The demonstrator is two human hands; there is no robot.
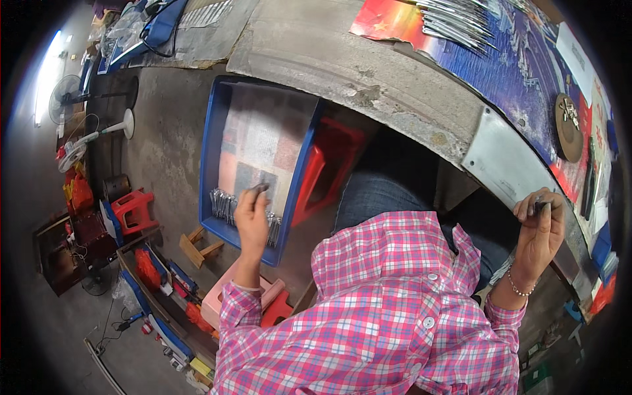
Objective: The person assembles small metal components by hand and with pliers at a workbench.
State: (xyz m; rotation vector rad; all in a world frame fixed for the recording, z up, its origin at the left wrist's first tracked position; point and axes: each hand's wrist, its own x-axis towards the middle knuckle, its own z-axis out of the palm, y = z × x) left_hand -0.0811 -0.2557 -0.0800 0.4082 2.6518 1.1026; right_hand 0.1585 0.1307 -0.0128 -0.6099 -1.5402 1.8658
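Observation:
My left hand (251, 217) is over the blue tray (205, 164), its fingers pinched together. Something small and dark shows at the fingertips, too small to name. Along the near end of that tray, bundles of thin metal pieces (224, 205) stand packed close together, partly hidden by the hand. My right hand (543, 227) is closed at the bench edge on the right, beside a grey metal plate (503, 148). A small dark piece sits between its thumb and fingers, its kind unclear.
More thin metal rods (454, 23) lie on a colourful printed sheet (513, 79) on the bench. A round brown dish (569, 128) there holds small metal parts. A red stool (322, 164) stands beside the tray. Farther left are a white fan (99, 135) and another red stool (135, 212).

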